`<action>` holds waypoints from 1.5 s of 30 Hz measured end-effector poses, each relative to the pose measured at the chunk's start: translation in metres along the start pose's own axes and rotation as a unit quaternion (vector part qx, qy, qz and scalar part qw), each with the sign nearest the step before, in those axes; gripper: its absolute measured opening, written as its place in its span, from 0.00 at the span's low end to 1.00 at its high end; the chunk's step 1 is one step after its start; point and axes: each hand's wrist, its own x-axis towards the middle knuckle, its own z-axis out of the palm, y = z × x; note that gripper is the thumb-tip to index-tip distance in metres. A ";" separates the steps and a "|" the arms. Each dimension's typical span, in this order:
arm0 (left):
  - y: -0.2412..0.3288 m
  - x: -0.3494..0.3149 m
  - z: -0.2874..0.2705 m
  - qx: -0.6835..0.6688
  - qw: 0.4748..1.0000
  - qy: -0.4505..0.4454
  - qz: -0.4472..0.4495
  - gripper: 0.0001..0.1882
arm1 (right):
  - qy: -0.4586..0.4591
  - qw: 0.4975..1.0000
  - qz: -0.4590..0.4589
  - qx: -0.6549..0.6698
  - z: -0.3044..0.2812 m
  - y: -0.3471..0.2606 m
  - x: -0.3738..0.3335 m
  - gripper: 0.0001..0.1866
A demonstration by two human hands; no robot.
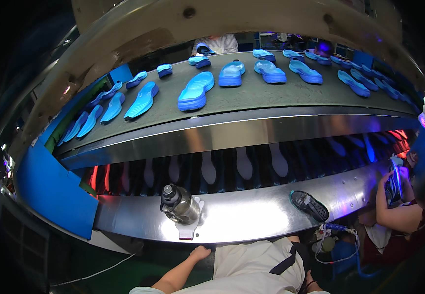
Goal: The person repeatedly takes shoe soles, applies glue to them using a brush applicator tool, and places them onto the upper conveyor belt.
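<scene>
My left hand [200,253] hangs by my white shirt, just below the front rim of the steel ledge [251,215]; its fingers are curled and it holds nothing. Just above it a white glove [191,226] lies on the ledge, with a metal bottle with a black cap [178,205] resting on it. A dark shoe sole [310,205] lies on the ledge to the right. Of my right arm only the wrist with a dark band [310,283] shows at the lower edge; the hand is hidden.
Several blue soles [195,90] ride the grey upper belt [251,95]. White soles [244,163] pass in the dark lower channel. A person at the right [398,215] holds a shoe. Another person in a striped shirt [219,44] stands across the belt. A blue panel [55,191] is at the left.
</scene>
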 end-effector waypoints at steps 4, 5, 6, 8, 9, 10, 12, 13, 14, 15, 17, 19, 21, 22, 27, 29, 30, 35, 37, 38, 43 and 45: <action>-0.028 0.045 0.023 0.020 0.996 -0.047 0.070 0.28 | 0.001 1.000 0.000 -0.003 0.021 -0.017 -0.017 0.30; -0.028 0.042 0.029 0.040 0.990 -0.094 0.094 0.27 | 0.003 1.000 0.001 -0.002 0.023 -0.018 -0.021 0.30; -0.033 0.039 0.036 0.044 0.981 -0.121 0.148 0.25 | 0.006 1.000 -0.001 0.001 0.025 -0.023 -0.023 0.30; -0.056 0.037 0.066 0.018 0.978 -0.100 0.182 0.24 | 0.003 1.000 -0.005 0.001 0.034 -0.035 -0.026 0.30; -0.072 0.039 0.081 -0.022 0.980 -0.129 0.147 0.24 | 0.000 1.000 -0.006 -0.003 0.039 -0.040 -0.026 0.30; -0.080 0.046 0.095 -0.062 0.982 -0.121 0.131 0.23 | 0.010 1.000 -0.007 0.008 0.036 -0.042 -0.028 0.30; -0.099 0.043 0.114 -0.119 0.984 -0.099 0.086 0.20 | 0.013 1.000 -0.009 0.005 0.036 -0.050 -0.022 0.30; -0.101 0.043 0.116 -0.111 0.986 -0.098 0.075 0.19 | 0.020 1.000 -0.009 0.008 0.034 -0.051 -0.021 0.30; -0.142 0.073 0.157 -0.136 0.985 -0.097 0.044 0.19 | 0.010 1.000 -0.013 0.001 0.041 -0.060 -0.023 0.30; -0.183 0.098 0.190 -0.159 0.983 -0.093 0.013 0.19 | 0.001 1.000 -0.014 -0.004 0.049 -0.065 -0.026 0.30; -0.223 0.117 0.233 -0.324 0.940 -0.102 -0.027 0.18 | -0.006 1.000 -0.016 -0.011 0.051 -0.068 -0.022 0.30; -0.233 0.114 0.246 -0.382 0.917 -0.096 -0.058 0.17 | -0.008 1.000 -0.018 -0.010 0.053 -0.071 -0.018 0.30; -0.201 0.113 0.225 -0.298 0.948 -0.091 -0.063 0.17 | 0.004 1.000 -0.018 0.004 0.048 -0.071 -0.014 0.30; -0.190 0.110 0.215 -0.282 0.954 -0.082 -0.064 0.17 | 0.000 1.000 -0.017 0.004 0.049 -0.071 -0.012 0.30; -0.114 0.098 0.146 -0.255 0.965 -0.043 -0.039 0.16 | 0.000 1.000 -0.005 0.002 0.046 -0.079 0.002 0.30; -0.086 0.092 0.124 -0.257 0.966 -0.029 -0.027 0.16 | -0.002 1.000 0.000 0.001 0.042 -0.082 0.008 0.30; -0.076 0.090 0.114 -0.260 0.965 -0.021 -0.021 0.16 | -0.001 1.000 0.002 0.001 0.040 -0.083 0.010 0.30; -0.047 0.082 0.099 -0.273 0.962 -0.001 -0.014 0.15 | -0.003 1.000 0.009 0.002 0.028 -0.084 0.017 0.30; -0.054 0.079 0.111 -0.280 0.960 0.002 -0.033 0.15 | -0.007 1.000 0.008 -0.007 0.025 -0.085 0.020 0.30; -0.057 0.079 0.119 -0.278 0.960 -0.002 -0.041 0.15 | -0.007 1.000 0.009 -0.007 0.023 -0.084 0.023 0.30; -0.099 0.078 0.186 -0.262 0.960 -0.035 -0.087 0.15 | -0.001 1.000 0.020 -0.003 0.005 -0.068 0.032 0.29; -0.124 0.087 0.223 -0.263 0.959 -0.040 -0.096 0.14 | 0.000 1.000 0.013 0.003 -0.006 -0.065 0.035 0.29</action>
